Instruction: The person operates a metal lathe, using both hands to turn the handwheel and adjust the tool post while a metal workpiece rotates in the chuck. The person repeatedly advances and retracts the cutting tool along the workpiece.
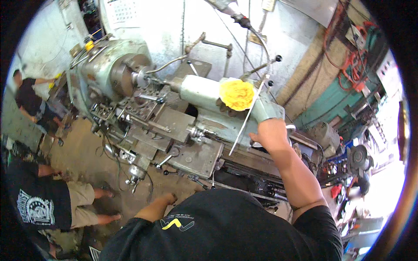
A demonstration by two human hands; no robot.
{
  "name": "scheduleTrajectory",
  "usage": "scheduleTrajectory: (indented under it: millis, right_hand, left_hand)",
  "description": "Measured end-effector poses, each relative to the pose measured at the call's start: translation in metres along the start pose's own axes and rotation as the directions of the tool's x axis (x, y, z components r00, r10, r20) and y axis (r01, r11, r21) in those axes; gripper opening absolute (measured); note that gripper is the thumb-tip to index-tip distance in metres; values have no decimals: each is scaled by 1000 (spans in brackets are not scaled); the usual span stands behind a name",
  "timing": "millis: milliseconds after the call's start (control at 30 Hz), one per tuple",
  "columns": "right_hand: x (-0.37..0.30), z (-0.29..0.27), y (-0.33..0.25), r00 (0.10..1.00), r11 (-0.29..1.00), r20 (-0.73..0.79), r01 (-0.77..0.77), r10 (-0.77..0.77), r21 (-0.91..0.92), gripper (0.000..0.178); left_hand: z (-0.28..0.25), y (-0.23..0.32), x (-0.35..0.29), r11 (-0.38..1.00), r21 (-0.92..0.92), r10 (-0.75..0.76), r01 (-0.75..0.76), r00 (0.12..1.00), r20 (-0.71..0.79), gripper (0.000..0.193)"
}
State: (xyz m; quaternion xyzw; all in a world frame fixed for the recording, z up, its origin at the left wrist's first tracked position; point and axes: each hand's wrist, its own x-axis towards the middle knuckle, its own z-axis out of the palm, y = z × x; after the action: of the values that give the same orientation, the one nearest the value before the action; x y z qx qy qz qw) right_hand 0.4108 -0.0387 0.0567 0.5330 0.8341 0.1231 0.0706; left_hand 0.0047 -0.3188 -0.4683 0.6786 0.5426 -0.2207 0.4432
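A green metal lathe [209, 115] stretches across in front of me. My right hand [271, 130] is at the right end of its tailstock [199, 88], closed at a shiny curved handwheel [291, 128]; most of the fingers are hidden. On top of the tailstock lies a crumpled yellow cloth [237, 94]. A thin pale rod [244, 124] slants down beside the cloth. My left hand [167, 199] hangs low near my body, below the lathe's carriage [191, 158], and its fingers barely show. At the left is the chuck [124, 76], with a metal workpiece [140, 79] in it.
A person in a black shirt [39, 195] stands close at the left, and another person [30, 100] is farther back. Control levers [163, 163] stick out from the carriage front. Orange cables [355, 71] hang at the right, above a bench grinder [360, 156]. A lamp arm [241, 19] reaches in overhead.
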Motion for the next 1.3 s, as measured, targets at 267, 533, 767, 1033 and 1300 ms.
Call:
scheduleTrajectory:
  millis: [267, 533, 767, 1033, 1300]
  right_hand:
    - [1, 2, -24, 991, 996, 129, -10, 20, -83, 35]
    - [14, 52, -69, 968, 898, 250, 99, 13, -429, 23]
    - [22, 79, -75, 926, 869, 377, 169, 21, -464, 25]
    - [19, 76, -76, 946, 883, 319, 96, 63, -459, 28]
    - [26, 88, -76, 929, 879, 339, 34, 148, -476, 29]
  left_hand:
    - [12, -19, 12, 914, -264, 242, -307, 937, -252, 34]
    - [-21, 29, -16, 888, -441, -202, 131, 972, -119, 37]
    - [-26, 36, -10, 944, -318, -126, 90, 988, -94, 40]
    - [-24, 40, -17, 910, -371, -216, 183, 975, -48, 45]
    - [11, 14, -2, 923, -336, -223, 188, 973, -68, 35]
